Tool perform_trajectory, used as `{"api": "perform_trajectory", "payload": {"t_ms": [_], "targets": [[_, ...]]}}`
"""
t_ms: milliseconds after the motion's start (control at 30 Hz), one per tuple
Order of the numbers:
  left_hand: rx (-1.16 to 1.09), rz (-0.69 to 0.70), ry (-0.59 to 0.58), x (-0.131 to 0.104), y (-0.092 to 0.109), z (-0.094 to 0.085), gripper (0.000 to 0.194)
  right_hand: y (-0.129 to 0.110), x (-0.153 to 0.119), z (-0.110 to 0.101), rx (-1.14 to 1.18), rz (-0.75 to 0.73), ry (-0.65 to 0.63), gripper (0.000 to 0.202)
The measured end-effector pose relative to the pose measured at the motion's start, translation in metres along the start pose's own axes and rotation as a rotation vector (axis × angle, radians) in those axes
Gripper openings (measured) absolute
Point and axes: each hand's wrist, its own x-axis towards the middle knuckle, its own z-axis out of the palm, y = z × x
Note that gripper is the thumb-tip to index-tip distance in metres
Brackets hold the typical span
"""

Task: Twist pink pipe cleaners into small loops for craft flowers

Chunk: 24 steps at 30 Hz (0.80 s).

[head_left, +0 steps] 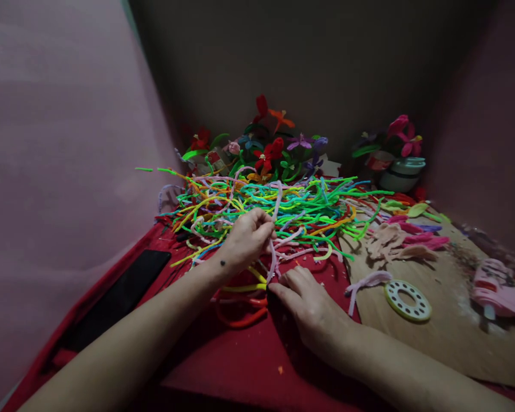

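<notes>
A pale pink pipe cleaner (278,201) rises from my left hand (251,234), whose fingers are closed around it. Its lower part runs down to the fingertips of my right hand (305,297), which pinch its end close to the red cloth. Beside those fingertips, yellow pipe cleaner loops (244,288) and a red-orange loop (242,323) point left and seem to meet at the same spot. The exact joint is hidden by my right fingers. Just beyond both hands spreads a tangled pile of pipe cleaners (300,203) in green, yellow, blue and pink.
A black phone (124,292) lies at left on the red cloth (223,366). On the board (455,343) at right are a pink glue gun (498,292), a round holed disc (392,294) and a bent lilac piece (371,280). Pipe cleaner flowers (270,153) and a jar (402,174) stand behind.
</notes>
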Motion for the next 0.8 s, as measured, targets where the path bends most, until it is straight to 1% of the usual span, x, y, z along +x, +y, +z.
{"api": "perform_trajectory", "payload": {"t_ms": [33,100,167,200,233,267,333,400,467,500,533,567,600,633,667,733,800], "targets": [[-0.023,0.023,0.047,0.001,0.004,-0.003,0.006,-0.002,-0.001,-0.001,0.001,-0.028,-0.011,0.028],[-0.034,0.116,0.154,0.004,0.012,-0.012,0.006,-0.004,-0.003,-0.003,0.014,-0.067,-0.029,0.027],[0.038,0.256,0.259,0.006,0.019,-0.019,0.005,-0.004,-0.005,-0.003,0.038,-0.064,-0.045,0.028],[0.106,0.324,0.274,0.006,0.022,-0.022,0.004,-0.003,-0.006,-0.002,0.046,-0.046,-0.056,0.028],[0.191,0.38,0.256,0.007,0.024,-0.023,0.004,-0.002,-0.007,-0.001,0.052,-0.021,-0.071,0.028],[0.289,0.426,0.203,0.008,0.025,-0.023,0.006,-0.001,-0.008,-0.001,0.055,0.008,-0.089,0.029],[0.511,0.489,0.021,0.009,0.023,-0.023,0.008,0.0,-0.009,0.0,0.062,0.051,-0.127,0.03],[0.727,0.524,-0.158,0.01,0.015,-0.023,0.012,0.001,-0.009,-0.002,0.074,0.077,-0.151,0.03],[0.895,0.537,-0.27,0.01,0.004,-0.025,0.028,0.001,-0.009,-0.005,0.101,0.083,-0.156,0.028],[0.96,0.537,-0.298,0.01,-0.002,-0.027,0.037,0.001,-0.008,-0.007,0.116,0.081,-0.149,0.027],[1.024,0.547,-0.302,0.009,-0.008,-0.028,0.043,0.001,-0.008,-0.009,0.13,0.077,-0.14,0.027],[1.097,0.563,-0.299,0.008,-0.014,-0.03,0.044,0.001,-0.007,-0.01,0.14,0.072,-0.126,0.026],[1.15,0.574,-0.277,0.006,-0.02,-0.032,0.04,0.0,-0.007,-0.011,0.145,0.07,-0.115,0.025],[1.176,0.585,-0.232,0.004,-0.025,-0.033,0.034,0.0,-0.006,-0.012,0.143,0.071,-0.104,0.024],[1.186,0.592,-0.186,0.001,-0.029,-0.034,0.03,0.0,-0.006,-0.013,0.14,0.074,-0.095,0.023],[1.174,0.592,-0.11,-0.002,-0.034,-0.037,0.029,-0.001,-0.004,-0.014,0.14,0.089,-0.076,0.025],[1.156,0.573,-0.094,-0.004,-0.035,-0.042,0.03,-0.002,-0.003,-0.015,0.153,0.102,-0.059,0.029]]}}
